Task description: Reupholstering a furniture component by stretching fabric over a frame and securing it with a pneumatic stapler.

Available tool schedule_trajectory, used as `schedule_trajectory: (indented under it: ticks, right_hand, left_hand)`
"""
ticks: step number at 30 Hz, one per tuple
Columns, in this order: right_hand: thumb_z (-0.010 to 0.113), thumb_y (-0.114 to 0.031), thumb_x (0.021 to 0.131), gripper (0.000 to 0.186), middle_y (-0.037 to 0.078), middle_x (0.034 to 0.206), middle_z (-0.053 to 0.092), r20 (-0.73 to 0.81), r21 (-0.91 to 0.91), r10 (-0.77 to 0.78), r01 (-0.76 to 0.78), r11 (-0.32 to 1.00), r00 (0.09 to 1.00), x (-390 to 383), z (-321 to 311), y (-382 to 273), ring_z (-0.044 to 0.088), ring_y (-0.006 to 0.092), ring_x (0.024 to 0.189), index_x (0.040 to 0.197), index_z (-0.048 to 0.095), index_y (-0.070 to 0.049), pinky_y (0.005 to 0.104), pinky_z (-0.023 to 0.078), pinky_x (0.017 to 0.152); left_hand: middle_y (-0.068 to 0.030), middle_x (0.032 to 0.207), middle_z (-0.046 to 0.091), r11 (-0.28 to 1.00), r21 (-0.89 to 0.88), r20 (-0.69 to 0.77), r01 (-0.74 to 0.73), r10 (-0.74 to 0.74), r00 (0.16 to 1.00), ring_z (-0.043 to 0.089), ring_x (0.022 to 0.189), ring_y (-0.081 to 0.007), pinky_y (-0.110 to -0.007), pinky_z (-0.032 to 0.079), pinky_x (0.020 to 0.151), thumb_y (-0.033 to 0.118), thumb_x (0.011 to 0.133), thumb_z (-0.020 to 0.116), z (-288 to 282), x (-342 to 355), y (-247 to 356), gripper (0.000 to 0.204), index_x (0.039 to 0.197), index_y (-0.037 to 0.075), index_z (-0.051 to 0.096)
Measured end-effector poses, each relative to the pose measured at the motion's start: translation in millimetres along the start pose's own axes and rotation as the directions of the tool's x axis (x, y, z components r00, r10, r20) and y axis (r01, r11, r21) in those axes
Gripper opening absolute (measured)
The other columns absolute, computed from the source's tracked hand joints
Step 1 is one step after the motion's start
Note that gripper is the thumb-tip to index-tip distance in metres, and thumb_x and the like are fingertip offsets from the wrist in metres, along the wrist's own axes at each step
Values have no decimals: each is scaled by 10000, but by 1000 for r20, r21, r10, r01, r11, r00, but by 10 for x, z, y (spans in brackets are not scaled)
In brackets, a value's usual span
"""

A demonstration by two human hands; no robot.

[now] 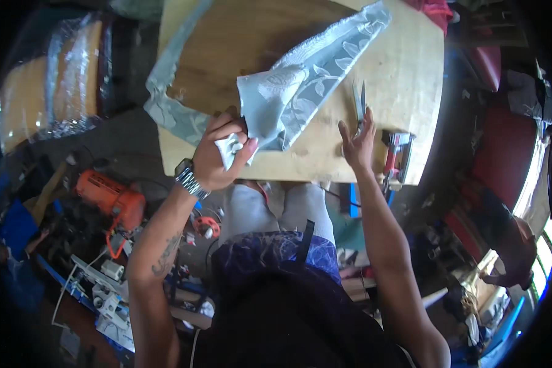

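My left hand (218, 153), a metal-banded watch on its wrist, is closed on a strip of pale blue-grey fabric (316, 101) with a white leaf pattern. The strip makes a wide bend over the wooden table (405, 80), and one folded flap stands up beside my fingers. A crumpled, pale underside of cloth shows between thumb and fingers. At the right, my right hand (357, 144) has its thumb and fingers apart around the handle end of a pair of scissors (359, 101). The blades point away from me, slightly spread; the handles are mostly hidden.
A red and metal staple gun (395, 156) lies at the table's near right corner. Left of the table on the floor are an orange machine (107, 193) and a white machine (111, 300). Plastic-wrapped panels (73, 73) stand at far left; red upholstery (503, 147) is at right.
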State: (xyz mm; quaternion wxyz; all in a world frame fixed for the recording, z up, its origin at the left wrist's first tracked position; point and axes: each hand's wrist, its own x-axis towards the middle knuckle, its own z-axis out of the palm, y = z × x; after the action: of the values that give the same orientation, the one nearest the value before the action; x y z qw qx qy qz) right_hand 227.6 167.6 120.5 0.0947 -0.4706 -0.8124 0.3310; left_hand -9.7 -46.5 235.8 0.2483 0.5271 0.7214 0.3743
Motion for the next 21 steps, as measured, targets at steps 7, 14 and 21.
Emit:
schedule_trajectory:
  ticks: [7, 14, 21]
  right_hand:
    - [629, -427, 782, 433, 88, 1131, 558, -3, 81, -935, 932, 353, 354, -124, -1715, -3278, 507, 258, 1120, 1031, 632, -72, 476, 333, 976]
    - [646, -325, 753, 238, -6, 721, 559, 109, 202, -993, 977, 61, 39, -631, -1178, -4002, 535, 194, 733, 669, 558, -120, 350, 406, 786]
    - [667, -234, 718, 237, -6, 629, 490, 152, 156, -987, 988, -18, -42, -988, -243, -4144, 468, 179, 599, 589, 495, -133, 292, 396, 672]
  left_hand:
    - [-35, 880, 569, 646, -707, -86, 287, -482, 872, 476, 804, -116, -250, 369, 702, 152, 895, 523, -1270, -366, 1609, 108, 894, 46, 545]
    - [-51, 866, 533, 750, -661, -702, 37, -634, 324, 470, 815, -105, -222, 372, 718, 225, 928, 481, -1082, -1241, 1339, 183, 904, 43, 490]
    - [-92, 887, 545, 774, -632, -708, -39, -556, 436, 499, 807, -186, -286, 394, 775, 395, 842, 563, -615, -2341, 870, 382, 899, 19, 524]
